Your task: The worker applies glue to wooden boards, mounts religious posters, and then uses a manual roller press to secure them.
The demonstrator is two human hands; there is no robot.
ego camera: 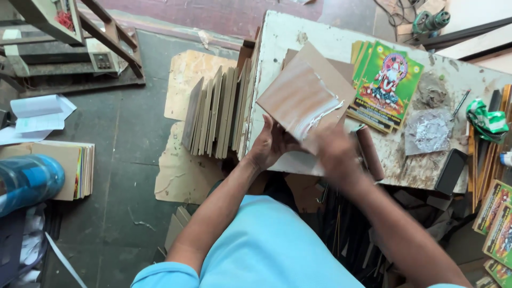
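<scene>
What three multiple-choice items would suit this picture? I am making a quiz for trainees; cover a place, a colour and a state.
1. Where does the stack of prints lie?
A. On the table, right of the board
B. On the floor by the bottle
C. In the left hand

2. What colour is the person's shirt?
A. Red
B. Light blue
C. Black

3. What is the state of the board?
A. Lying flat and bare on the floor
B. Held up, smeared with white paste
C. Snapped in two

Answers:
1 A: the green-bordered prints rest on the white table beside the board.
2 B: the shirt at the bottom is light blue.
3 B: the left hand grips its lower edge, the blurred right hand is at its smeared corner, and white streaks cross its face.
</scene>
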